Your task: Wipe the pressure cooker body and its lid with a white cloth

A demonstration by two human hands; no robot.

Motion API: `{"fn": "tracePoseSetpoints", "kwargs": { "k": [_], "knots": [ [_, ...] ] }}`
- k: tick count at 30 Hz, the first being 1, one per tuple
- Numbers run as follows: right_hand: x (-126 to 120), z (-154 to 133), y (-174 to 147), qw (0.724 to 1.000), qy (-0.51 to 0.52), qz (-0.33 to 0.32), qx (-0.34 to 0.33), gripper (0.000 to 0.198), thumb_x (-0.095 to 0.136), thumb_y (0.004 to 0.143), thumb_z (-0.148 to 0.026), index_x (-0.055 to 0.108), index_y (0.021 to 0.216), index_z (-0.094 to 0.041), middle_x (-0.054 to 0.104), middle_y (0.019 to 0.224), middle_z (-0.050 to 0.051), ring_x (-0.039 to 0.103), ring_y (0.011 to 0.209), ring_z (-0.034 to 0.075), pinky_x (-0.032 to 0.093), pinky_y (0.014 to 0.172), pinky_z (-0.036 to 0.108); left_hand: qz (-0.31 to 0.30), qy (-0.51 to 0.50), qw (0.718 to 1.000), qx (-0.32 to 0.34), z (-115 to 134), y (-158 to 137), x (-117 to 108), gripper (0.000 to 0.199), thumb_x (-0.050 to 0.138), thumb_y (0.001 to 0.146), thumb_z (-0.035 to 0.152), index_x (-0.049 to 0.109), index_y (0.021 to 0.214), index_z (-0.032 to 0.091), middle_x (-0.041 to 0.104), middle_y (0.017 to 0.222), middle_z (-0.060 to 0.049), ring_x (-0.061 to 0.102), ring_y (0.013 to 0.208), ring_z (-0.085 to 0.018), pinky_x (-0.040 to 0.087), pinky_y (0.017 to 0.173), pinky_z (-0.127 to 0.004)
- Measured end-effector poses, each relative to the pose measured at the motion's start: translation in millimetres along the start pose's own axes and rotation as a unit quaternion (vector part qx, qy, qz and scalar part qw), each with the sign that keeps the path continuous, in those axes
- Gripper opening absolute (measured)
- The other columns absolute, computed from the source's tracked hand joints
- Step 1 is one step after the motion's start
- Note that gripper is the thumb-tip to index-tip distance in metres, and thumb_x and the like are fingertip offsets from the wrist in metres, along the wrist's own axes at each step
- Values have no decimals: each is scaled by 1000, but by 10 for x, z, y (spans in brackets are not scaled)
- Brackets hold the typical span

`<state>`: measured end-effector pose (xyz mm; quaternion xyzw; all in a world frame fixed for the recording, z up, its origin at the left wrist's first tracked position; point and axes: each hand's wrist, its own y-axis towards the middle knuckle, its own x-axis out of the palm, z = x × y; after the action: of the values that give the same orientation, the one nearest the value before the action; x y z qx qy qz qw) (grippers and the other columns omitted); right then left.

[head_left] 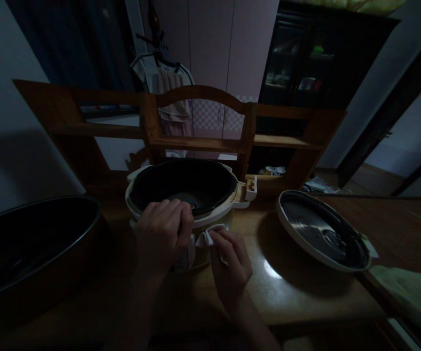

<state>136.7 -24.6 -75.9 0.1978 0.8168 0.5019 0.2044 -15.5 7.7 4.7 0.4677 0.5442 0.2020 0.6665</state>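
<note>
In the middle of the table stands an electric cooker body (pixel 213 214), pale on the outside with a dark, open inside. My left hand (pixel 164 231) is closed over its near rim, fingers curled at the edge. Lower and to the right, my right hand (pixel 230 261) pinches a small white wipe (pixel 206 238) against the front of the cooker. Whether it is paper or cloth I cannot tell. A round lid (pixel 315 234) lies to the right, its metal inner side facing up. At the left sits a large dark pot (pixel 86 214), partly cut off by the frame.
The wooden table (pixel 269 302) has a shelf frame (pixel 199 142) along its back. A pale green cloth (pixel 408 287) lies at the right edge. Behind are pink cabinet doors (pixel 210 48) and a dark glass-fronted cabinet (pixel 305 63). The room is dim.
</note>
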Motion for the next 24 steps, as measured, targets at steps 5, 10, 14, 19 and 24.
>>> {"fn": "tracePoseSetpoints", "kwargs": {
  "k": [5, 10, 14, 19, 24],
  "knots": [
    [-13, -14, -16, 1000, 3, -7, -2, 40, 57, 89, -1, 66, 119, -25, 69, 105, 6, 66, 97, 19, 56, 83, 34, 2, 1, 1000, 2, -2, 0, -4, 20, 44, 92, 19, 52, 74, 21, 57, 68, -2, 50, 68, -19, 34, 69, -37],
    [-6, 32, -101, 1000, 3, -23, -9, 42, 58, 88, 1, 65, 121, -24, 69, 106, 6, 65, 98, 19, 56, 83, 33, 0, -3, 1000, -9, -11, -13, 6, 19, 44, 92, 19, 52, 75, 21, 59, 69, -2, 50, 68, -19, 34, 69, -37],
    [-2, 73, -201, 999, 3, -34, -6, 39, 57, 90, -2, 64, 122, -24, 68, 107, 7, 65, 100, 19, 56, 85, 34, -2, -3, 1000, 0, -18, -10, -3, 19, 44, 92, 20, 52, 74, 21, 58, 69, -2, 50, 68, -19, 34, 69, -37],
    [-58, 118, -405, 995, 2, -94, 33, 35, 52, 92, -3, 62, 119, -23, 66, 108, 8, 63, 100, 19, 54, 85, 35, -11, 0, 1000, 10, -10, 16, -34, 21, 44, 93, 21, 51, 73, 22, 56, 69, -1, 49, 68, -18, 33, 69, -37],
    [-109, 204, -620, 978, -2, -166, 122, 27, 46, 91, -4, 62, 106, -20, 64, 100, 7, 62, 91, 18, 54, 77, 30, -50, 0, 999, 2, 13, 37, -99, 23, 44, 95, 28, 51, 74, 22, 57, 70, -1, 50, 70, -19, 34, 71, -37]
  ]
}}
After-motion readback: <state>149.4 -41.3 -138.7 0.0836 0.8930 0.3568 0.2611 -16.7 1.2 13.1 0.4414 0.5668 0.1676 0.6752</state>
